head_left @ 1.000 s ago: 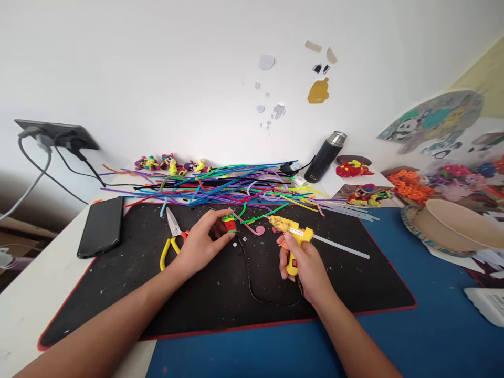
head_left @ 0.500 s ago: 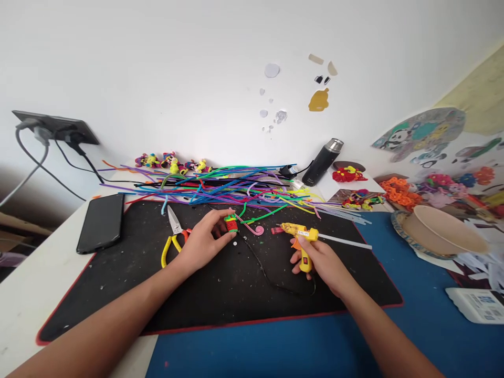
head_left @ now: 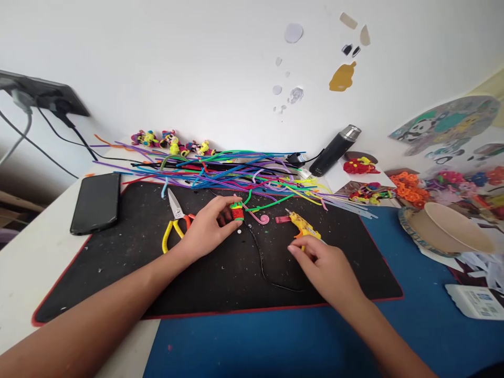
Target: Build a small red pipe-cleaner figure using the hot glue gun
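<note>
My left hand [head_left: 210,226] grips a small red, green and yellow piece [head_left: 238,211] wound from pipe cleaners, with thumb and fingers on either side of it. A pink pipe cleaner [head_left: 263,219] ending in a spiral and a green pipe cleaner [head_left: 271,204] lie beside it. The yellow hot glue gun [head_left: 305,226] rests on the black mat, its nozzle pointing up and left near a small red piece [head_left: 283,219]. Just in front of the gun is my right hand [head_left: 325,265], its fingers curled and thumb against forefinger; it hides the gun's handle. Nothing shows between those fingertips.
Scissors [head_left: 177,215] with yellow and orange handles lie left of my left hand. Beyond the mat [head_left: 220,289] spreads a pile of pipe cleaners [head_left: 220,173]. A phone [head_left: 96,203], a black flask [head_left: 334,152] and a bowl [head_left: 452,231] stand around the edges.
My right hand, which held the glue gun, has lowered it onto the mat and come away from its body. The left hand still grips the wound piece. The camera view has shifted.
</note>
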### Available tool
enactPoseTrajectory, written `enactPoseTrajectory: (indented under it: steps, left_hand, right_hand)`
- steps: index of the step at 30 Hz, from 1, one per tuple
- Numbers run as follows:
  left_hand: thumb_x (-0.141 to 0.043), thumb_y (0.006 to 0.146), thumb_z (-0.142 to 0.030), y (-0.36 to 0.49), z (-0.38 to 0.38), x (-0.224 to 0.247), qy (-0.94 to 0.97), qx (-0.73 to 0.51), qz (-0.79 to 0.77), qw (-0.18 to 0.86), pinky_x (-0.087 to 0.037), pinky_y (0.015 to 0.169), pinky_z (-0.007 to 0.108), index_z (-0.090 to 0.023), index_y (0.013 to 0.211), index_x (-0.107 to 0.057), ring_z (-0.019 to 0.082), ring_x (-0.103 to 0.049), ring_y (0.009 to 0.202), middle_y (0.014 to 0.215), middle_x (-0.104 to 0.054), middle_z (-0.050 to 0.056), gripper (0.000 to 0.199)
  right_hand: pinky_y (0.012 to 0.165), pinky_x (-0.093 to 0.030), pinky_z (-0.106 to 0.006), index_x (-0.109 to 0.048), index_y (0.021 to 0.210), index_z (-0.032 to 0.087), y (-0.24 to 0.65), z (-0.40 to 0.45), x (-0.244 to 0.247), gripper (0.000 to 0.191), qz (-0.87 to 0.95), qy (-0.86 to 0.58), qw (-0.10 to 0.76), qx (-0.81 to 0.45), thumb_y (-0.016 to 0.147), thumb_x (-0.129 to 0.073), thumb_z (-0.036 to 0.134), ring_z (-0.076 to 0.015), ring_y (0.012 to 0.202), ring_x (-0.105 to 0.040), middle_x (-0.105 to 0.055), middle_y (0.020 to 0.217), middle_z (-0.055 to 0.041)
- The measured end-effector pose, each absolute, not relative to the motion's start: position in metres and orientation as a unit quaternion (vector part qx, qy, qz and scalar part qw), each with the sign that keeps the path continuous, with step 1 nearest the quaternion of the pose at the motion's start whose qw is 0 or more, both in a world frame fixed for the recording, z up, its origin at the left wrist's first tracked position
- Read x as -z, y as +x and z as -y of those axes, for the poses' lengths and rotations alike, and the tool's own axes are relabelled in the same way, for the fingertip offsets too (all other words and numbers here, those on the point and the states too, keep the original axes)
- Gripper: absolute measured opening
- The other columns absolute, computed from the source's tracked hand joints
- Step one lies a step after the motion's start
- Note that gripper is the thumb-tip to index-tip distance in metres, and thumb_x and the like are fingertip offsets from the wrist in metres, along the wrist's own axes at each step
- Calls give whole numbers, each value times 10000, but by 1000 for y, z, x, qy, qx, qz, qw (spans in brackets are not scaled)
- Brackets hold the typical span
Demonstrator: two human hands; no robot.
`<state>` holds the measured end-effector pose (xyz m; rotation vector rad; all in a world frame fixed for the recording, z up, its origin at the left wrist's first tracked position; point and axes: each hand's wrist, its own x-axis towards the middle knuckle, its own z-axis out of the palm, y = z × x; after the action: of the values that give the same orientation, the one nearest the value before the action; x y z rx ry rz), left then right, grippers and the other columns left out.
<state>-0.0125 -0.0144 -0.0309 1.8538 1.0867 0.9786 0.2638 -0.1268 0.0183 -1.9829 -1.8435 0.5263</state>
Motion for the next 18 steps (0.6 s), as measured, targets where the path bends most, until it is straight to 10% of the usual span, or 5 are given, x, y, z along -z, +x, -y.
enactPoseTrajectory:
  steps: [18]
  left_hand:
    - [-722,908,-259,-13,15,33,726,-387,-414,390,-553,704,302,-244,1361,-649,153,-633,785,1019,-627,20,459]
  right_hand:
    - [583,-269,-281,-746,1014,230,191,77,14,95,743,-622,112,-220,999,-658,197,-144,558,-530,-568,584,70]
